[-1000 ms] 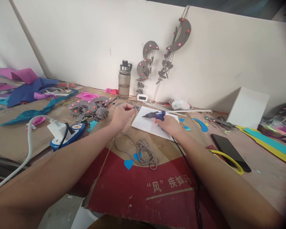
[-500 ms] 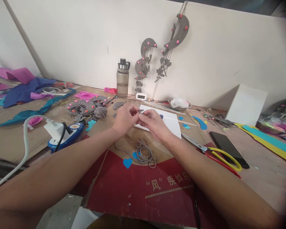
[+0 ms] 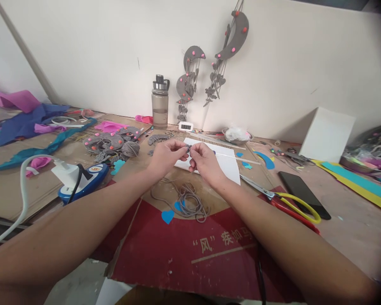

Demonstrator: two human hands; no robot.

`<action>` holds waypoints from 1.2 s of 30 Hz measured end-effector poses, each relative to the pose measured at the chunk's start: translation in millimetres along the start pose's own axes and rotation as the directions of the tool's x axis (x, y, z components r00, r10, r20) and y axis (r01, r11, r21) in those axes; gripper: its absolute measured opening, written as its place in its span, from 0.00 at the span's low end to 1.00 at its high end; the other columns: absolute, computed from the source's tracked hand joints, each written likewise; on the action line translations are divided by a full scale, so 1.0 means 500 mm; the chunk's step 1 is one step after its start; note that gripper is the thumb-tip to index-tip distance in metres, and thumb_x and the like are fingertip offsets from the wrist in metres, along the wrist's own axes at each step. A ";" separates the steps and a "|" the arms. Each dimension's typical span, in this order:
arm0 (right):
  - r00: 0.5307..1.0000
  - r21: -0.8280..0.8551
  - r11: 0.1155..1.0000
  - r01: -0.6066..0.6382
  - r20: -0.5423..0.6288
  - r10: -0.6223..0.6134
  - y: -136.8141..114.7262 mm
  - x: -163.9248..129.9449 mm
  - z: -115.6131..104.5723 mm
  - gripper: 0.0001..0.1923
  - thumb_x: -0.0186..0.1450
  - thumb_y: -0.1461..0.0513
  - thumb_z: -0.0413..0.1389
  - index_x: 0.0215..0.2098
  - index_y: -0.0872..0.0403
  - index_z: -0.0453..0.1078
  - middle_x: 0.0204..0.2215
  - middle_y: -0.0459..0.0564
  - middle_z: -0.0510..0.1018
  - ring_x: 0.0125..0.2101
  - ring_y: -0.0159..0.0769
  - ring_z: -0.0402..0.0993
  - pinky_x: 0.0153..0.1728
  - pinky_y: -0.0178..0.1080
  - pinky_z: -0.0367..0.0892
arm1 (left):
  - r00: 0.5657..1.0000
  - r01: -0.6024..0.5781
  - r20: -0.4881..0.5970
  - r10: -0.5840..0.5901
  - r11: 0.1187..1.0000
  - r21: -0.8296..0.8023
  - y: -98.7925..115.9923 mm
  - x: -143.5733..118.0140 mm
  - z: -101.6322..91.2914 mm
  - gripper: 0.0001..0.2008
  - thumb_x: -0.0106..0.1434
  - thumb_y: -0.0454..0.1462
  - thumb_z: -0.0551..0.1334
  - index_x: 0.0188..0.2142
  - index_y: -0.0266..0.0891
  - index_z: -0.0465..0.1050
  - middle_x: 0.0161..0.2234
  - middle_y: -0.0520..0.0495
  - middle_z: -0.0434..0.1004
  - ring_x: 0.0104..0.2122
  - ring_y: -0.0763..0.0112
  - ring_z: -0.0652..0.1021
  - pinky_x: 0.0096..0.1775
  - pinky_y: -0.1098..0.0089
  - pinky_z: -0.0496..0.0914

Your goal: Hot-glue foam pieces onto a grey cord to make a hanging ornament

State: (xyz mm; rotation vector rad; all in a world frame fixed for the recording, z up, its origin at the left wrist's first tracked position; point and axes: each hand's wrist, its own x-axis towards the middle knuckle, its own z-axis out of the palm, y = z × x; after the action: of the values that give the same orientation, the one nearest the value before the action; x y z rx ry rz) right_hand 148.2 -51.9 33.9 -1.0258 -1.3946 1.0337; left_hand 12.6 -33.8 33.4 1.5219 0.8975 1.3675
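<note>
The left hand (image 3: 168, 159) and the right hand (image 3: 205, 161) are meeting over the near-left part of a flat white rectangular board (image 3: 230, 171). Each thumb and forefinger is pinching a small dark-grey piece (image 3: 188, 148) between them; the fingertips are covering most of it, so its shape and material are hard to make out. The other fingers of both hands are curling loosely towards the palms.

Behind the right hand, a scrap of dark blue is showing with a translucent pale stick (image 3: 238, 158) reaching rightwards from it; the rest is being hidden by the hand. Below the hands, a loose coil of grey cord (image 3: 192, 205) is lying on a red-and-tan printed cardboard sheet (image 3: 165, 250). The cord is partly covering one blue paper heart (image 3: 178, 206), while another blue heart (image 3: 167, 217) is lying in plain sight just beside it.

The right forearm is cutting off the end of the printed lettering (image 3: 222, 241) and hiding the upper run of a black cable (image 3: 260, 277). Steel scissors with yellow and red handles (image 3: 271, 195) are lying beyond that forearm, their yellow loop overlapping a black phone (image 3: 305, 195).
</note>
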 end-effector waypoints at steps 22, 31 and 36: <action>0.965 -0.467 0.874 0.134 -0.140 -0.222 -0.008 -0.009 -0.008 0.06 0.62 0.59 0.51 0.29 0.53 0.63 0.27 0.45 0.71 0.29 0.33 0.64 0.33 0.37 0.59 | 0.997 0.062 -0.027 -0.068 0.984 -0.168 -0.009 0.006 0.004 0.07 0.51 0.36 0.67 0.29 0.33 0.73 0.22 0.49 0.76 0.24 0.74 0.76 0.33 0.69 0.74; 0.956 -0.492 0.857 0.157 -0.142 -0.257 -0.005 -0.012 -0.010 0.07 0.62 0.58 0.51 0.29 0.52 0.63 0.26 0.44 0.71 0.28 0.32 0.65 0.32 0.36 0.59 | 0.997 0.071 0.018 -0.069 0.984 -0.164 -0.006 0.004 0.001 0.05 0.52 0.35 0.65 0.28 0.33 0.72 0.21 0.49 0.75 0.22 0.76 0.74 0.30 0.71 0.71; 0.953 -0.476 0.862 0.173 -0.141 -0.269 -0.005 -0.012 -0.011 0.06 0.61 0.59 0.52 0.35 0.52 0.65 0.23 0.41 0.68 0.25 0.31 0.62 0.30 0.35 0.57 | 0.994 0.113 0.034 -0.108 0.967 -0.226 0.000 0.004 0.002 0.04 0.51 0.33 0.64 0.25 0.33 0.71 0.20 0.50 0.72 0.21 0.75 0.73 0.29 0.70 0.71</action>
State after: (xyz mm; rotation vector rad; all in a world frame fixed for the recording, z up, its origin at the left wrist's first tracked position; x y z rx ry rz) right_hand 153.8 -58.3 35.3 -1.2361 -1.5799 0.4146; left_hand 14.0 -32.3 34.3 1.2905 0.7711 1.3217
